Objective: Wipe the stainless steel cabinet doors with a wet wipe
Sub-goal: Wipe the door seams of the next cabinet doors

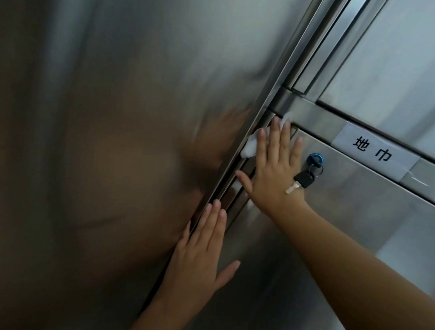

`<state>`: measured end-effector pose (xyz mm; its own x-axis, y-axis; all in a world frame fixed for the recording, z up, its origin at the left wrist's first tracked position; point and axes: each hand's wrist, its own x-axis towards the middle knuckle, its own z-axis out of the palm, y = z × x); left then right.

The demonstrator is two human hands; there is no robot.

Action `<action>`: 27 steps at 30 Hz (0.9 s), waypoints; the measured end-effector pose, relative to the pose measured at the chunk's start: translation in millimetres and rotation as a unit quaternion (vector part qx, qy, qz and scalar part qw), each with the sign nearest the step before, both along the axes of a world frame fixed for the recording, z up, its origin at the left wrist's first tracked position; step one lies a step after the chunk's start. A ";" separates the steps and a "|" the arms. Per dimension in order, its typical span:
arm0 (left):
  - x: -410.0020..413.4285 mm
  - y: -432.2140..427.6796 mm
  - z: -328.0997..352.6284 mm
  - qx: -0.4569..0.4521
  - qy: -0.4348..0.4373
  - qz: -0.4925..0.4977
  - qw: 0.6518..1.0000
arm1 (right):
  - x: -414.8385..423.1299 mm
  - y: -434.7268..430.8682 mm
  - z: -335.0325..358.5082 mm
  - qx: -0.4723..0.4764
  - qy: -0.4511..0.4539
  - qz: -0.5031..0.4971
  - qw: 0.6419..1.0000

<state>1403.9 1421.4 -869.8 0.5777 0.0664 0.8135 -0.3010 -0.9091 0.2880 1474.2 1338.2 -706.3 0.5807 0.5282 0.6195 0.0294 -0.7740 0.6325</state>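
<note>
At the upper left corner of the lower cabinet door [362, 228], the right hand [273, 166] lies flat with fingers straight and spread, pressing the white wet wipe [249, 145] against the steel. The wipe shows at the fingertips and beside the index finger, overlapping the vertical seam [231, 192] between this door and the tall panel [86, 102] to the left. The left hand [201, 252] is likewise flat and open, lower on the same door, fingers straight and laid along the seam, holding nothing; it appears to brace the door. A blue lock [315, 159] with a key [304, 179] hanging from it sits just beside the right hand, and a paper label [373, 151] is taped across the rail at the top of this door. An upper door [401, 62] stands above the rail. Progress assessment: wiping is under way at the door's corner and edge. No moisture streaks or cleaned zones can be distinguished on any panel, so the completed share cannot be read. Judged from the wipe position, the broad face of the lower door, the area around the lock, the upper door and the tall panel probably remain to be covered.
</note>
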 end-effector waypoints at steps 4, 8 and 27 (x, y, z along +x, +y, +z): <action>-1.8 1.0 1.3 0.012 0.014 0.005 1.000 | -7.3 -8.3 -26.6 -0.054 0.007 -0.018 0.998; -3.3 0.7 2.9 0.010 0.024 0.004 1.000 | -1.3 -0.1 -7.5 -0.043 -0.026 -0.032 0.998; -8.2 -13.9 -35.0 -0.019 0.030 0.020 0.999 | -2.3 -9.9 -23.2 -0.083 -0.023 -0.026 0.996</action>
<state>1395.7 1407.5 -904.8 0.6215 0.1198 0.7742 -0.2461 -0.9084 0.3381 1471.9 1328.3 -729.5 0.5835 0.5953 0.5525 -0.0403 -0.6582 0.7517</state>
